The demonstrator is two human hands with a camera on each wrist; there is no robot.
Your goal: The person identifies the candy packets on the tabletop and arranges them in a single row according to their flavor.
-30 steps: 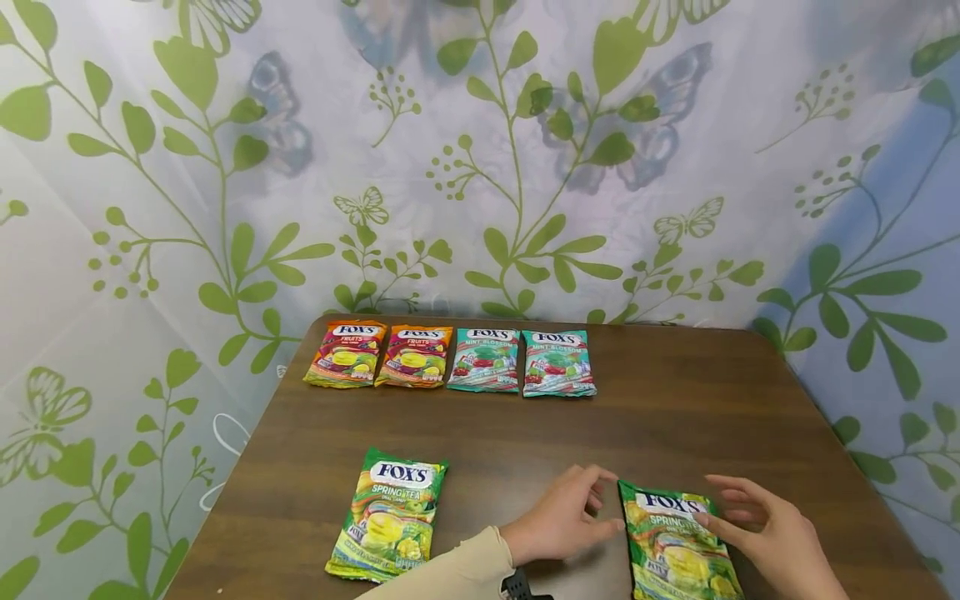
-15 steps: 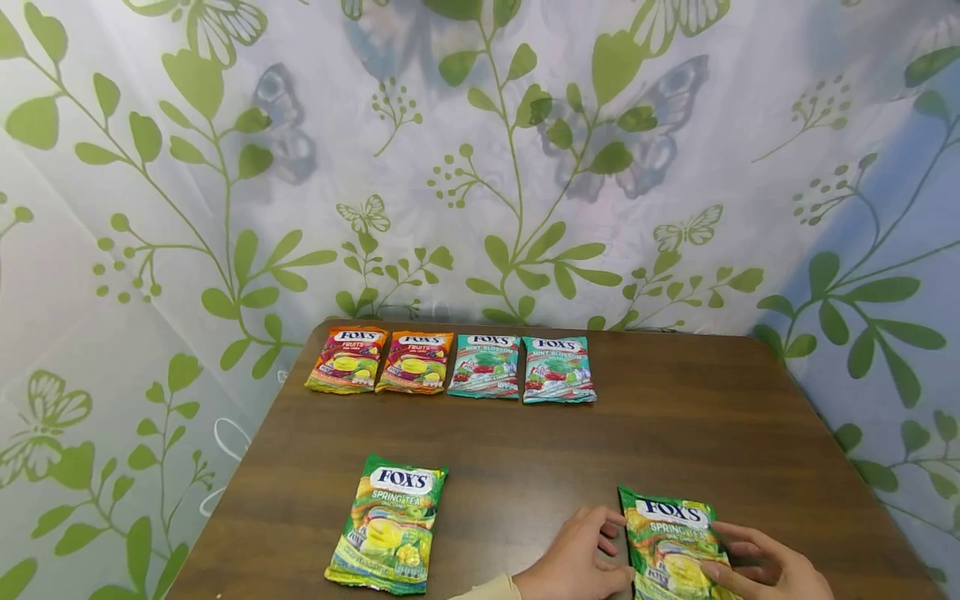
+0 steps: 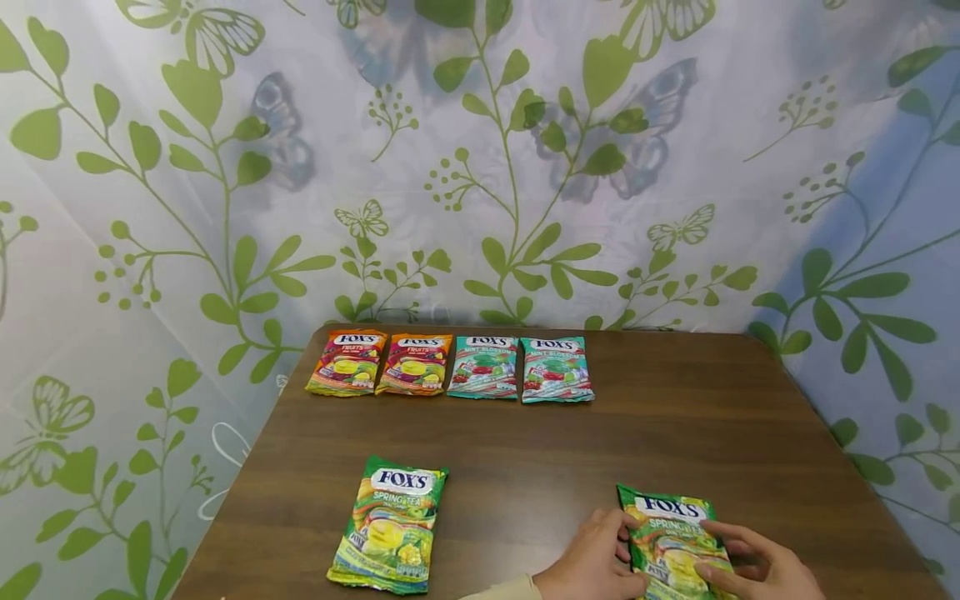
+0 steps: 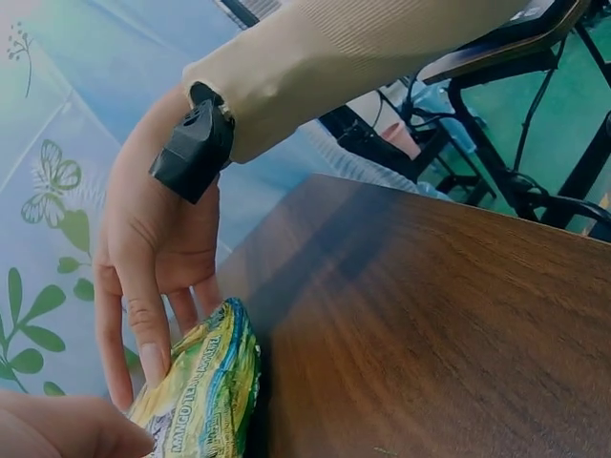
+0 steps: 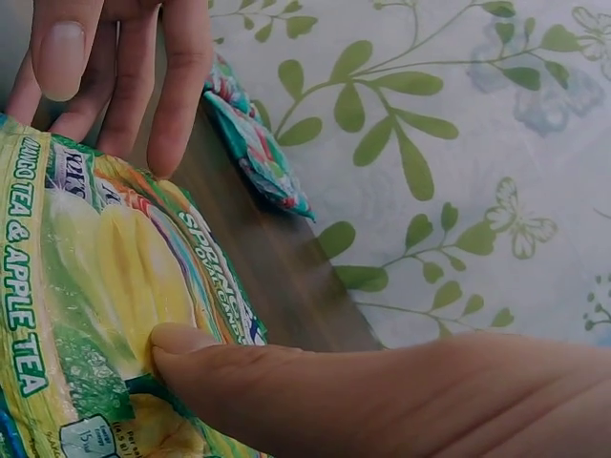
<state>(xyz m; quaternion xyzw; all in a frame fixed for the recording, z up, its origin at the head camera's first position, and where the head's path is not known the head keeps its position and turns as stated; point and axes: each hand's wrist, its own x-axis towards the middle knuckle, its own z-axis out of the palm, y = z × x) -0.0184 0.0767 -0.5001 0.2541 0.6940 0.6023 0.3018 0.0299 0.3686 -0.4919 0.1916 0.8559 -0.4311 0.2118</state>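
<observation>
A green bag of candy [image 3: 671, 542] marked Fox's Spring Tea lies at the near right of the table, its lower end cut off by the head view. My left hand [image 3: 592, 558] holds its left edge, with fingers and thumb along that side. Over on the opposite edge my right hand [image 3: 768, 562] pinches the bag, thumb on the printed face and fingers at the side. The right wrist view shows this thumb [image 5: 277, 386] pressing the front of the bag [image 5: 115, 258]. A matching Spring Tea bag [image 3: 390, 525] lies apart at the near left.
Along the far edge of the brown table [image 3: 480, 450] lie two orange Fruits bags [image 3: 415, 365] and two teal Mint Blossom bags [image 3: 557, 369] in a row. A leaf-patterned cloth [image 3: 480, 167] hangs behind. Black metal frames [image 4: 516, 143] stand beyond the table in the left wrist view.
Both hands have closed in on the near right bag: the left moved right and down to its edge, the right moved onto its other side. The other bags stay put.
</observation>
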